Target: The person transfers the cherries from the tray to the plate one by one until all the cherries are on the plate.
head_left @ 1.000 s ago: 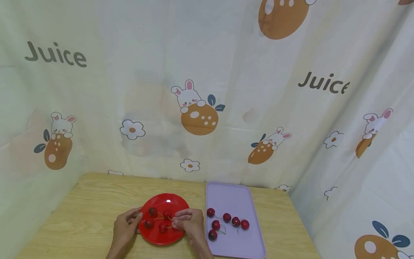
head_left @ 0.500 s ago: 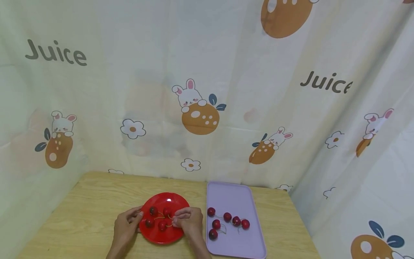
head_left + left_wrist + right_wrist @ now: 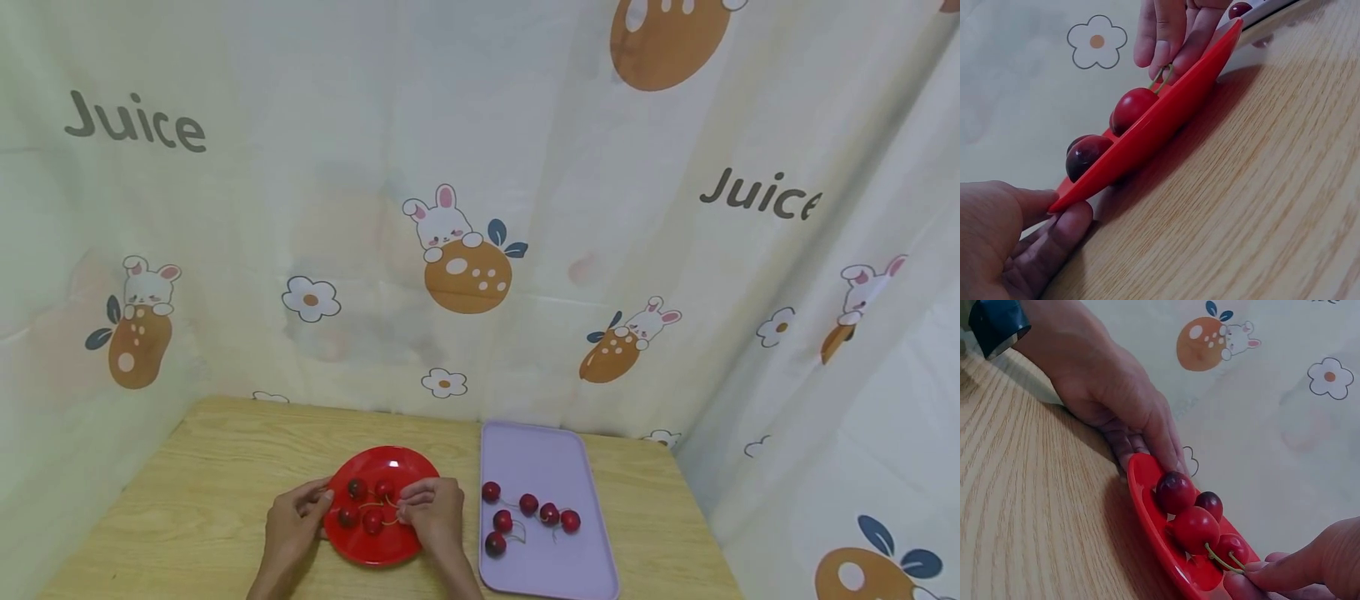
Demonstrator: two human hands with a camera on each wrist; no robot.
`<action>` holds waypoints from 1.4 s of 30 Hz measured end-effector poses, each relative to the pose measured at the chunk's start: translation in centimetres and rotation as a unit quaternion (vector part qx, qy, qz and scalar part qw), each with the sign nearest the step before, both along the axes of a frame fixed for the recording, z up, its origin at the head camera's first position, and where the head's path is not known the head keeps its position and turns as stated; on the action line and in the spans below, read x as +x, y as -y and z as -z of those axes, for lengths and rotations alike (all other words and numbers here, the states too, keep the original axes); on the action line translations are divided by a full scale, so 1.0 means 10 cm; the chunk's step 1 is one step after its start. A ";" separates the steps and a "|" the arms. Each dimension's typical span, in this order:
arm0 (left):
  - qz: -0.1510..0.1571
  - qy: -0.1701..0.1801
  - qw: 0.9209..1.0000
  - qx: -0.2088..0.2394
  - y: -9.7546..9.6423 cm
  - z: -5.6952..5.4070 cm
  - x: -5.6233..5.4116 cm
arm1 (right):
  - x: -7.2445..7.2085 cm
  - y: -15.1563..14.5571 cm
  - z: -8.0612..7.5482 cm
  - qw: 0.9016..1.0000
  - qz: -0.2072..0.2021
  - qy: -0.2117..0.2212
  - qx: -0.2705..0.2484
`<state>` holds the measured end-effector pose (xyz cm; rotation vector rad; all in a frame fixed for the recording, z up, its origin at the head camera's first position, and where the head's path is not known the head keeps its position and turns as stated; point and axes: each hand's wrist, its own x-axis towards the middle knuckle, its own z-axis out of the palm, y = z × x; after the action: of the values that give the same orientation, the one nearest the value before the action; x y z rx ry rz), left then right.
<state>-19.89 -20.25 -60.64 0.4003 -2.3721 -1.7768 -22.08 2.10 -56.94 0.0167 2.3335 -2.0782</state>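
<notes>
A round red plate (image 3: 375,553) holds several cherries on the wooden table. My left hand (image 3: 292,527) grips the plate's left rim, thumb on top and fingers beneath, as the left wrist view shows. At the plate's right side, my right hand (image 3: 438,512) pinches the green stems (image 3: 1222,562) of two bright red cherries between thumb and fingers. One of these, the nearer cherry (image 3: 372,522), sits on the plate, and so does the farther cherry (image 3: 385,489). Two darker cherries lie closer to my left hand, a back one (image 3: 356,488) and a front one (image 3: 347,517).
Right of the plate lies a lilac rectangular tray (image 3: 551,567) with several stemmed cherries on its left and middle part. The light wooden table (image 3: 232,450) meets a printed curtain (image 3: 360,333) at the back and sides.
My right hand has shifted slightly left over the plate, and the two bright cherries by it have moved a little left too. My left hand keeps its grip on the rim.
</notes>
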 end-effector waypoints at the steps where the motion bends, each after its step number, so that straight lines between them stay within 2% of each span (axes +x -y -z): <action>1: 0.001 -0.001 1.000 0.001 0.00 0.01 0.00 | 0.00 0.00 0.00 1.000 0.000 -0.005 0.010; 7: 0.006 -0.005 1.000 -0.002 0.00 0.01 0.00 | 0.00 0.02 0.00 0.996 -0.002 -0.051 0.071; 14: 0.007 -0.006 1.000 0.006 -0.02 -0.02 -0.01 | -0.02 0.04 0.05 0.985 0.006 -0.110 0.135; 21: 0.009 -0.009 1.000 0.013 -0.03 -0.03 -0.01 | -0.01 0.04 0.05 0.980 0.014 -0.107 0.168; 42: 0.002 -0.003 1.000 -0.008 0.00 0.00 0.00 | 0.04 -0.03 0.00 0.983 0.003 -0.109 0.146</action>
<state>-19.86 -20.26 -60.66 0.3879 -2.3826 -1.7562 -21.73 2.36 -56.89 -0.2103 2.7490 -1.8036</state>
